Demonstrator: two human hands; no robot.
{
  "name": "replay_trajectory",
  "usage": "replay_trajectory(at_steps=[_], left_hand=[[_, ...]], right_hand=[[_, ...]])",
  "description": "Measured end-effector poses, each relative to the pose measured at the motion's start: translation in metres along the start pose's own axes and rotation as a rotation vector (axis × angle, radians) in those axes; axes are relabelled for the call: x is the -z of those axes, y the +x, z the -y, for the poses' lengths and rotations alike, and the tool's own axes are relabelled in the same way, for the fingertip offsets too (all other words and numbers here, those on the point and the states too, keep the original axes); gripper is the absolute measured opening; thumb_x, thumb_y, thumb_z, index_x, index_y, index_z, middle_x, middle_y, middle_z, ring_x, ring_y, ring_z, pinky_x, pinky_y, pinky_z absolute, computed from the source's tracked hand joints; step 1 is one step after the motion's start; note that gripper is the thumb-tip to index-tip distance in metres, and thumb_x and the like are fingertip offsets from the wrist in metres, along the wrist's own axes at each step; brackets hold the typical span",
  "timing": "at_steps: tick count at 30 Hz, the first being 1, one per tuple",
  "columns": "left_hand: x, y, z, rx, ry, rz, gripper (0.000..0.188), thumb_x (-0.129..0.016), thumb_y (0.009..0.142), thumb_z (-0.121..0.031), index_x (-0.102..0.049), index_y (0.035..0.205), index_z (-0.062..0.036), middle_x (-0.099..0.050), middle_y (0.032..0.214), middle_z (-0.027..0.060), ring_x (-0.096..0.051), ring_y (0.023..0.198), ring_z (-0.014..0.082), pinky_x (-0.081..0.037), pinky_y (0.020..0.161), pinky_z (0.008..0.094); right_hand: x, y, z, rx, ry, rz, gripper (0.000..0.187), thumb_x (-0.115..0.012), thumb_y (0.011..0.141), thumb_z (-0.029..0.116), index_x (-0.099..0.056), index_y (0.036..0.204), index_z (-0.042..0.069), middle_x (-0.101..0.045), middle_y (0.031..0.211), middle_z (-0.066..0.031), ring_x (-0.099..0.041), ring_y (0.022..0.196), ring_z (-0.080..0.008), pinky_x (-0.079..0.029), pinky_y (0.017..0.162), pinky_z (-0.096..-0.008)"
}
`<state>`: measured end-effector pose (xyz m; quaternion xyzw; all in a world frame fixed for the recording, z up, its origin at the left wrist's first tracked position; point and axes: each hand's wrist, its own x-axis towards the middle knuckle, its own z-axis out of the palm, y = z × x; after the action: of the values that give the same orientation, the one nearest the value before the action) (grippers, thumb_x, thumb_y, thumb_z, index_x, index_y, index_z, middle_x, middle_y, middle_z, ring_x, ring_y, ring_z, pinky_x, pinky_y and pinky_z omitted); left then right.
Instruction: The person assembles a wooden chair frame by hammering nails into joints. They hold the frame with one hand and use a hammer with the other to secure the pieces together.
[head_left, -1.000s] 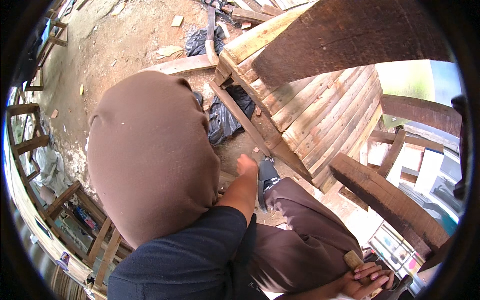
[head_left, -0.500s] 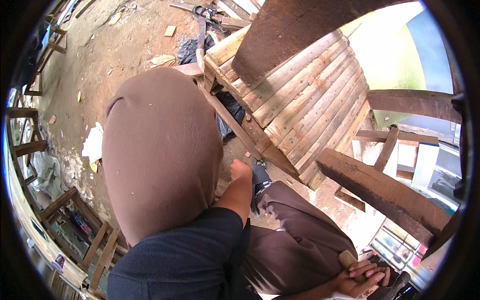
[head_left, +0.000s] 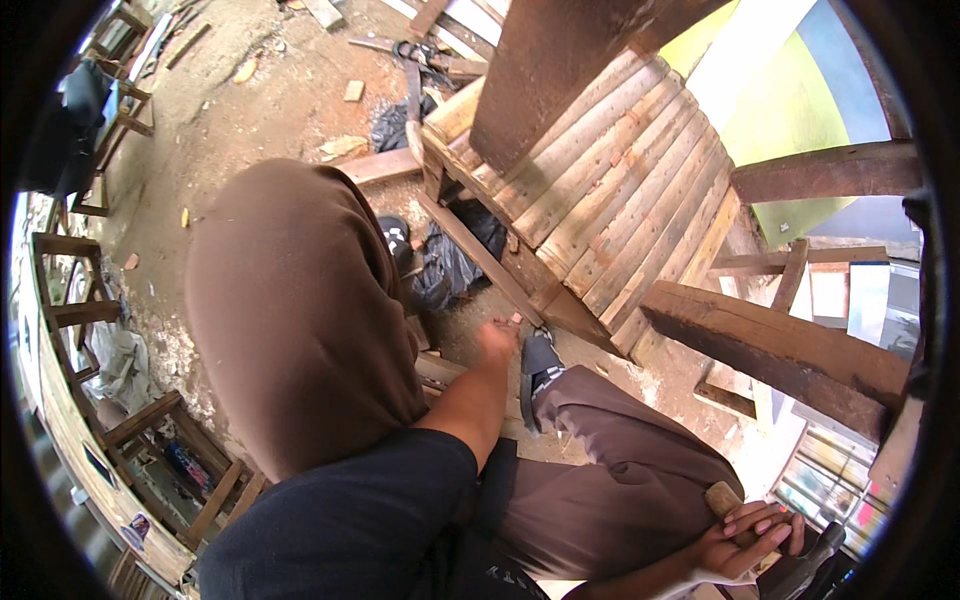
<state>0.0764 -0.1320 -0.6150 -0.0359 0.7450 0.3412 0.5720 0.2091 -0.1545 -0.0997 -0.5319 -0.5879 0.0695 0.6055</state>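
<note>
Past my raised left knee, my left arm reaches down to the ground beside the slatted wooden bench. My left hand (head_left: 496,340) is closed, with a small reddish chip (head_left: 516,318) at its fingertips; the grip is partly hidden. Near the lower right, my right hand (head_left: 755,545) rests by my right thigh, its fingers lying over a hammer. The hammer's wooden handle end (head_left: 722,497) sticks out above the fingers, and a dark metal part (head_left: 822,550) shows on the other side. The rest of the hammer is covered by the hand.
The slatted wooden bench (head_left: 620,190) lies tilted ahead, under a dark wooden beam (head_left: 550,90). Another thick beam (head_left: 770,360) juts in from the right. A black plastic bag (head_left: 455,265) and scattered wood scraps lie on the dirt floor. Wooden frames (head_left: 75,290) stand at left.
The view has shifted, so the bench and ground appear a little lower and further right. My left fingers now meet the reddish chip, which lay just apart from them. My left foot has come into view.
</note>
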Motion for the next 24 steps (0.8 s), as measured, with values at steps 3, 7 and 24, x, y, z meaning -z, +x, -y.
replay_trajectory(at_steps=[3,7,24], left_hand=[[0.004,0.017,0.0,0.107,0.028,0.103,0.021,-0.086,0.079,-0.008,-0.069,0.089,-0.0002,-0.073,0.083,0.0122,-0.07,0.069,0.0213,-0.056,0.061,0.0393],[0.022,0.028,-0.017,-0.082,0.285,0.168,0.021,-0.083,0.084,-0.013,-0.07,0.084,0.0028,-0.073,0.078,0.0113,-0.07,0.065,0.0217,-0.056,0.059,0.039],[0.146,-0.12,-0.267,-0.531,1.442,0.726,0.041,-0.071,0.095,-0.037,-0.073,0.103,0.0032,-0.075,0.091,0.0136,-0.071,0.072,0.0245,-0.059,0.063,0.0422]], right_hand=[[-0.001,0.003,0.001,0.052,0.079,0.059,0.023,-0.041,0.11,0.012,-0.044,0.127,-0.003,-0.041,0.076,-0.0054,-0.035,0.05,-0.012,-0.035,0.05,-0.0257],[-0.007,0.003,0.008,0.122,0.199,0.077,0.021,-0.041,0.11,0.01,-0.045,0.126,-0.003,-0.041,0.077,-0.0058,-0.035,0.05,-0.012,-0.035,0.049,-0.0266],[-0.056,-0.004,0.08,-0.174,0.526,-0.081,0.014,-0.057,0.104,0.012,-0.059,0.106,-0.002,-0.05,0.072,-0.0069,-0.049,0.057,-0.0132,-0.042,0.045,-0.0259]])
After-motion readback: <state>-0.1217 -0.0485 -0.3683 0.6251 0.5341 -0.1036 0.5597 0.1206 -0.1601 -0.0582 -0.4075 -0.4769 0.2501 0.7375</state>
